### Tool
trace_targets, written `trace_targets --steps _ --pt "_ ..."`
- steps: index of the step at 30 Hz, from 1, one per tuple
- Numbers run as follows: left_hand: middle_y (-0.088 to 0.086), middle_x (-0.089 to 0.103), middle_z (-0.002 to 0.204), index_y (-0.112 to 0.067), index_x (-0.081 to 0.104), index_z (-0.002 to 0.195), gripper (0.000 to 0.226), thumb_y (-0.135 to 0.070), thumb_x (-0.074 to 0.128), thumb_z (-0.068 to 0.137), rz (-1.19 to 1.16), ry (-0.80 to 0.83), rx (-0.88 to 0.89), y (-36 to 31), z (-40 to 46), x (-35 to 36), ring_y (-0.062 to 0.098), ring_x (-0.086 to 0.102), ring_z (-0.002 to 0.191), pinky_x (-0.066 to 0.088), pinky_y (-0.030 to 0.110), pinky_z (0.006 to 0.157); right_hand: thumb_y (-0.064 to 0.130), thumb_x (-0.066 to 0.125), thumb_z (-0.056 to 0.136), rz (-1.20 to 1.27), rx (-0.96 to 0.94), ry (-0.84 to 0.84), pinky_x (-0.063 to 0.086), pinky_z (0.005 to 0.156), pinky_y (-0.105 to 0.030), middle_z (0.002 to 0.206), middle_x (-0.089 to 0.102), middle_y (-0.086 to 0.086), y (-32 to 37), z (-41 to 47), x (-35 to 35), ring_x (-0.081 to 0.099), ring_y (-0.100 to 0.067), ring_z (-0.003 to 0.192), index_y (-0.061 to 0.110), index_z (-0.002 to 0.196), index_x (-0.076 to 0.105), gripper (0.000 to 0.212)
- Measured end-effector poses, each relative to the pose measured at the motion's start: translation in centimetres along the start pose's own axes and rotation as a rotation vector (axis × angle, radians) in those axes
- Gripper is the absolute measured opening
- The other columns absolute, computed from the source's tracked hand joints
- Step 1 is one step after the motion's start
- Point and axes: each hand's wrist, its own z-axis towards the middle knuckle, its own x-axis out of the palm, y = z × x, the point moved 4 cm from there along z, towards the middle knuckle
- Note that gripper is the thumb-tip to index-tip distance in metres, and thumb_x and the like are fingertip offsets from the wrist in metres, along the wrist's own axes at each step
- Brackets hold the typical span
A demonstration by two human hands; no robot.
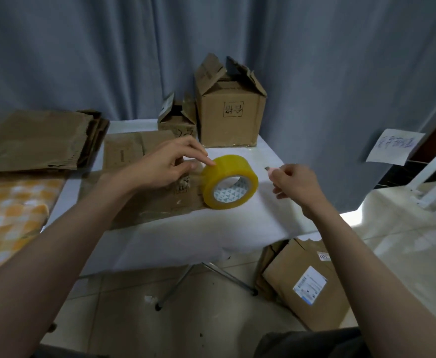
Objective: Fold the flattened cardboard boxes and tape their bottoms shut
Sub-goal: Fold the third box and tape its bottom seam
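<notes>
Yellow tape roll (230, 181) tilted on white worktop (237, 223), leaning on flattened box (144, 177). My left hand (167, 164) fingers loose, fingertip touching it. Right hand (295, 182) grips pink cutter (270, 171) near worktop's right edge.

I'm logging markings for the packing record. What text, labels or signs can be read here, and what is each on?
Large upright box: framed stamp of two characters, too blurred to read.
Paper note on the curtain: blue handwriting, illegible.
Box on the floor: white shipping label, print too small.
Flattened cardboard on the table: faint vertical print, unreadable.
Tape roll: triangle pattern only.
</notes>
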Motion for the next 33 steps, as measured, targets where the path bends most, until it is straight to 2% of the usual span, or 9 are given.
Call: trace_targets --steps 3,7,10,13,15,20,26,30,33 --pt "-0.013 0.051 0.126 -0.034 0.069 0.120 0.040 -0.006 0.051 0.099 0.020 0.029 0.012 0.3 0.0 0.0 -0.002 0.047 0.118 0.042 0.014 0.091 0.018 0.060 0.096 0.142 -0.077 0.011 0.054 0.055 -0.025 0.079 0.068 -0.012 1.6 -1.3 -0.9 0.066 -0.015 0.060 0.006 0.088 0.069 0.017" --pt "-0.012 0.048 0.131 -0.036 0.068 0.123 0.050 0.003 0.046 0.099 0.009 0.075 -0.005 1.2 0.0 0.2 -0.003 0.042 0.125 0.037 0.017 0.101 0.008 0.061 0.093 0.195 -0.195 0.141 0.051 0.056 -0.024 0.084 0.071 -0.013 3.7 -3.3 -0.5 0.063 -0.014 0.063 0.008 0.095 0.073 0.013" --pt "-0.011 0.046 0.130 -0.037 0.068 0.122 0.052 0.004 0.044 0.100 -0.020 0.081 -0.032 1.5 -0.1 0.2 -0.004 0.040 0.125 0.033 0.009 0.100 0.012 0.062 0.095 0.217 -0.282 0.250 0.051 0.059 -0.027 0.083 0.073 -0.010 5.1 -4.8 0.3 0.061 -0.015 0.064 0.012 0.099 0.074 0.013" --pt "-0.011 0.046 0.125 -0.038 0.068 0.121 0.052 0.003 0.044 0.100 -0.038 0.081 -0.042 1.6 0.0 0.3 -0.006 0.040 0.122 0.031 0.003 0.097 0.020 0.064 0.094 0.053 -0.386 0.156 0.054 0.061 -0.031 0.074 0.073 -0.001 6.1 -5.5 1.5 0.065 -0.015 0.061 0.022 0.099 0.069 0.007" --pt "-0.010 0.047 0.123 -0.037 0.068 0.121 0.051 0.003 0.044 0.100 -0.047 0.082 -0.043 1.7 0.0 0.3 -0.005 0.042 0.120 0.031 0.006 0.099 0.025 0.065 0.092 -0.082 -0.490 0.076 0.054 0.064 -0.034 0.075 0.070 -0.001 6.7 -6.2 2.9 0.065 -0.020 0.069 0.028 0.101 0.060 0.010" --pt "-0.004 0.048 0.122 -0.042 0.065 0.114 0.053 0.004 0.044 0.099 -0.083 0.072 -0.040 1.3 -0.1 0.2 -0.001 0.044 0.116 0.031 0.008 0.102 0.022 0.061 0.095 -0.063 -0.715 -0.034 0.042 0.057 -0.039 0.069 0.060 -0.004 8.4 -7.8 6.2 0.051 -0.018 0.060 0.018 0.102 0.057 0.009" --pt "-0.001 0.049 0.120 -0.039 0.065 0.112 0.050 0.005 0.045 0.098 -0.107 0.056 -0.036 1.6 -0.1 0.5 0.002 0.046 0.116 0.032 0.012 0.104 0.017 0.057 0.098 -0.136 -0.763 -0.111 0.037 0.050 -0.037 0.059 0.041 0.010 9.4 -8.0 7.5 0.043 -0.015 0.053 0.013 0.100 0.057 0.005" --pt "-0.003 0.049 0.121 -0.044 0.064 0.110 0.053 0.004 0.046 0.098 -0.115 0.052 -0.049 1.6 -0.1 0.3 0.004 0.046 0.117 0.035 0.018 0.106 0.015 0.049 0.093 -0.220 -0.762 -0.072 0.022 0.046 -0.030 0.055 0.033 0.010 9.5 -7.9 8.0 0.038 -0.019 0.049 0.008 0.094 0.059 0.012" --pt "-0.009 0.047 0.118 -0.038 0.068 0.121 0.051 0.002 0.045 0.100 -0.098 0.077 -0.071 1.6 -0.2 0.4 -0.002 0.045 0.112 0.035 0.011 0.097 0.017 0.041 0.081 -0.323 -0.739 0.041 0.026 0.048 -0.030 0.053 0.037 0.002 8.8 -7.8 8.5 0.035 -0.019 0.049 0.006 0.077 0.060 0.022"
